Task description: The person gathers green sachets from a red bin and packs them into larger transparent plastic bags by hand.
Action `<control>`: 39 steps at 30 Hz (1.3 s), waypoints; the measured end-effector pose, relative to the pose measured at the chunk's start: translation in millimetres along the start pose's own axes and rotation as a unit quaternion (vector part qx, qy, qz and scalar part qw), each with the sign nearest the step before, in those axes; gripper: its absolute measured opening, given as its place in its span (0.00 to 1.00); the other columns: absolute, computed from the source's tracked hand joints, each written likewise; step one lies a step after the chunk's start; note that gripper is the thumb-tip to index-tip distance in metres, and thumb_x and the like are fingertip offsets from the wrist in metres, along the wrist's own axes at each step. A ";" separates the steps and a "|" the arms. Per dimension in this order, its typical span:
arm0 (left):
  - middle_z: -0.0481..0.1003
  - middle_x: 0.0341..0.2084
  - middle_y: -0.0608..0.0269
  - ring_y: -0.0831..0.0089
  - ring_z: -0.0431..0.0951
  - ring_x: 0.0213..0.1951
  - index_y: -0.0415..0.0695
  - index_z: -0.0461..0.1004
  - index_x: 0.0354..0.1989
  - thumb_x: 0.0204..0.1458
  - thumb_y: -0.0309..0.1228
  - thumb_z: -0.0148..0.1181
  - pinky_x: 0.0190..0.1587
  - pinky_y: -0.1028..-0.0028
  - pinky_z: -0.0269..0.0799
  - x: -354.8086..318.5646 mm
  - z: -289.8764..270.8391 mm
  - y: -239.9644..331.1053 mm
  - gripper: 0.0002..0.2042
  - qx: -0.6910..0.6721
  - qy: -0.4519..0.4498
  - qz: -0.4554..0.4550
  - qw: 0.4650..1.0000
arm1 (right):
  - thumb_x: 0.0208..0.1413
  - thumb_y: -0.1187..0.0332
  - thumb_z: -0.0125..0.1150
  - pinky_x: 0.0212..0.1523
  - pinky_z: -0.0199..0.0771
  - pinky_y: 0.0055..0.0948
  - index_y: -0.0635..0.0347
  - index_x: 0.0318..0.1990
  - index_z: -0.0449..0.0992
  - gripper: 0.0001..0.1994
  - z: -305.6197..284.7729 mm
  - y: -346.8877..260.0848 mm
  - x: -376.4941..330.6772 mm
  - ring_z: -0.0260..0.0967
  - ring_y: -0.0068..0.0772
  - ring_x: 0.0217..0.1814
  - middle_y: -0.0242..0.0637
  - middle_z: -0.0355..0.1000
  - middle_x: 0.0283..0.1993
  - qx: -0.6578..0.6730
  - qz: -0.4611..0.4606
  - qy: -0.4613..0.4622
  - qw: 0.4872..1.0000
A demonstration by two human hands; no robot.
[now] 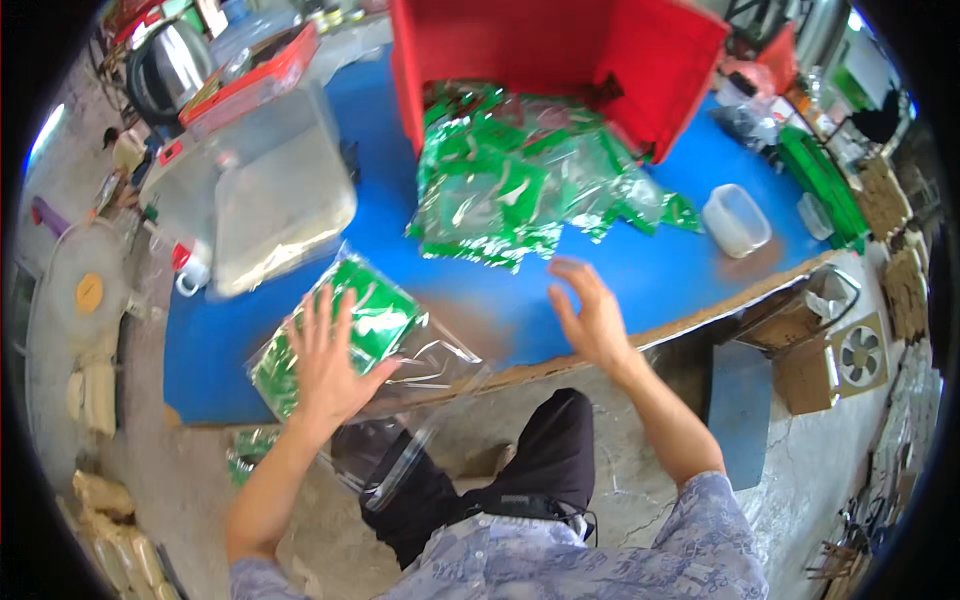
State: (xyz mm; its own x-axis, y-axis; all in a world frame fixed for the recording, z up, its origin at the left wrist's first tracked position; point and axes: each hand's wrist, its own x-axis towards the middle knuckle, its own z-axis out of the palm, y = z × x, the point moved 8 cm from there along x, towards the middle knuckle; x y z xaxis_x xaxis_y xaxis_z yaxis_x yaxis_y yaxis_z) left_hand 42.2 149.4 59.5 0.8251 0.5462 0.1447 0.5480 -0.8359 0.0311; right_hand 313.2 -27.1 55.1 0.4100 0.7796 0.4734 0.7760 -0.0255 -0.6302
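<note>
My left hand lies spread on a stack of green and clear plastic packets near the table's front left. A larger clear plastic bag is around or beside that stack, and its loose end hangs over the front edge toward my lap. Above the middle of the table hovers my right hand, thumb and fingers apart, with nothing in it. Just beyond it, a heap of green and clear packets spills from a red box lying with its opening toward me.
A translucent plastic bin stands at the left, with a red tray behind it. A small clear container sits at the right of the blue table. Beyond the right edge are a cardboard box and a fan.
</note>
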 end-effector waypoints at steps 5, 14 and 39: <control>0.51 0.72 0.47 0.41 0.47 0.72 0.47 0.58 0.71 0.49 0.52 0.66 0.68 0.33 0.38 9.9 -2.7 -12.7 0.42 -0.036 0.001 -0.017 0.999 | 0.61 0.72 0.60 0.47 0.74 0.33 0.65 0.49 0.77 0.11 12.8 -18.0 10.1 0.75 0.41 0.45 0.47 0.76 0.48 0.064 0.035 -0.008 0.997; 0.71 0.58 0.46 0.52 0.72 0.59 0.43 0.63 0.66 0.50 0.57 0.65 0.60 0.61 0.66 -2.3 8.5 -100.0 0.41 -0.226 -0.031 -0.202 0.952 | 0.67 0.66 0.52 0.31 0.77 0.32 0.68 0.44 0.77 0.13 117.8 -87.4 -85.7 0.79 0.32 0.34 0.44 0.77 0.33 0.212 0.106 -0.354 0.905; 0.80 0.32 0.46 0.59 0.81 0.36 0.32 0.79 0.34 0.42 0.67 0.65 0.41 0.63 0.74 25.7 50.3 -144.1 0.39 -0.342 -0.037 -0.258 0.903 | 0.64 0.74 0.50 0.44 0.75 0.26 0.64 0.57 0.74 0.15 168.4 -97.5 -22.7 0.74 0.29 0.44 0.40 0.71 0.51 0.322 0.053 -0.141 0.935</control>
State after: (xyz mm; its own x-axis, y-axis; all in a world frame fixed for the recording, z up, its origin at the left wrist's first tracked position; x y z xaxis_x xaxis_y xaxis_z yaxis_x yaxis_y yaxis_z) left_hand -8.7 286.6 9.0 0.5056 0.8530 -0.1292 0.6691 -0.2932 0.6829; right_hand 147.5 63.0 2.2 0.2550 0.9305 0.2631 0.2519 0.1988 -0.9471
